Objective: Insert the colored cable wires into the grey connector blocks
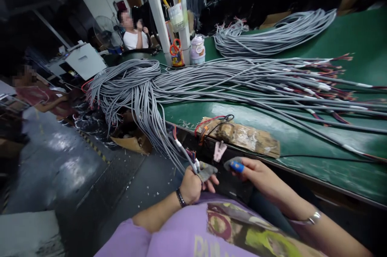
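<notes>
My left hand [193, 184] is closed around the ends of grey cables [186, 153], with a grey cover on its thumb. White sleeves and thin coloured wires [191, 154] stick up from the grip. The cables hang down to it from a large bundle [130, 75] on the green table. To the right, apart from the left hand, my right hand [256, 174] is pinched closed, with a grey covering and a blue band [236, 166] at its fingertips. Whatever lies between those fingertips is too small or hidden. A pink clip [219, 151] sits at the table edge just above both hands.
The green table [320, 176] carries a worn wooden block [248, 138] with red and black leads, and another cable coil [275, 35]. Orange scissors [175, 47] and a lidded cup [198, 49] stand by a white post. Two people are in the background; a cardboard box [133, 142] lies below.
</notes>
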{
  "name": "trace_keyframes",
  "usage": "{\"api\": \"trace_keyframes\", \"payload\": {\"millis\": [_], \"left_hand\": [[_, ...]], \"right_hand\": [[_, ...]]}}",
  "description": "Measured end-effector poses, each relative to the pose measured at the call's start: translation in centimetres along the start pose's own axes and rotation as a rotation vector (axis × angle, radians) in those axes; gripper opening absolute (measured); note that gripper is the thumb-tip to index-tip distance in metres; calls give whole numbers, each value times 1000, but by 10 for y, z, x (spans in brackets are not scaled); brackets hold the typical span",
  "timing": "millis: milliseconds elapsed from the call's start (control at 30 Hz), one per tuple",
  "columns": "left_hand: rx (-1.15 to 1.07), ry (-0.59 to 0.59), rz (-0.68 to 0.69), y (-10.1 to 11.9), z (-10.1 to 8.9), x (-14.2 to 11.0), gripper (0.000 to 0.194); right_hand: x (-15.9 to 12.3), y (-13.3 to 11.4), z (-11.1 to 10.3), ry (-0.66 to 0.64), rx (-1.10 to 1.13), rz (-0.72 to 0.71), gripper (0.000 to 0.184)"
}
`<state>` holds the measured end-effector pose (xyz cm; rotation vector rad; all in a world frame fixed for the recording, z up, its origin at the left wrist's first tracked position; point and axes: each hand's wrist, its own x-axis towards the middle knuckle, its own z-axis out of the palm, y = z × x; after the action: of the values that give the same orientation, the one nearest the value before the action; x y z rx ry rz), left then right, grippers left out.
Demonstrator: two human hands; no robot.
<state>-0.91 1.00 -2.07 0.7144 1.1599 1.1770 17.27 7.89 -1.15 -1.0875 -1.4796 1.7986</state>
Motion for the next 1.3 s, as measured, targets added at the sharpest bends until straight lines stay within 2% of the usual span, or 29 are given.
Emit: {"api": "trace_keyframes", "payload": {"millis": [67,133,233,333,467,567,633,700,767,867,933,1000,1067,1133,1300], "left_hand": [[119,-86,-39,2,0,-3,39],[201,-189,-77,3,1,-5,38],[217,-246,-88,0,1,-6,33],[245,-259,-12,-7,-1,-3,31],[297,-382,135,-3,-9,-4,26],[263,-472,107,5,-15,-9,32],[241,-476,75,8,-18,-13,35],[205,-441,48,9,-21,-16,36],[127,-352,37,9,-25,-16,38],[-79,-110,47,9,-32,-10,41],[-166,72,25,11,-38,-4,41],[-168,185,1,12,-45,1,40],[-179,209,-3,13,-49,3,41],[-196,177,-1,14,-49,2,41],[-127,86,18,17,-33,-2,34]], "right_hand": [[-8,-7,6,-161,-119,-53,40],[-13,-11,15,-247,-206,-143,33],[-15,-13,28,-222,-372,-274,25],[-11,-8,36,-216,-464,-359,23],[-7,-4,38,-216,-437,-404,25],[-8,-4,40,-183,-400,-418,26],[-9,-4,42,-161,-381,-431,28],[-8,-5,43,-144,-353,-426,30],[-7,-4,43,-108,-308,-397,32],[-7,-1,41,-62,-204,-308,32],[-9,2,40,-107,-113,-210,34],[-10,5,41,-189,-35,-101,37],[-9,8,42,-243,19,-20,40],[-7,11,44,-244,68,21,40],[4,18,51,-204,187,62,38]]}}
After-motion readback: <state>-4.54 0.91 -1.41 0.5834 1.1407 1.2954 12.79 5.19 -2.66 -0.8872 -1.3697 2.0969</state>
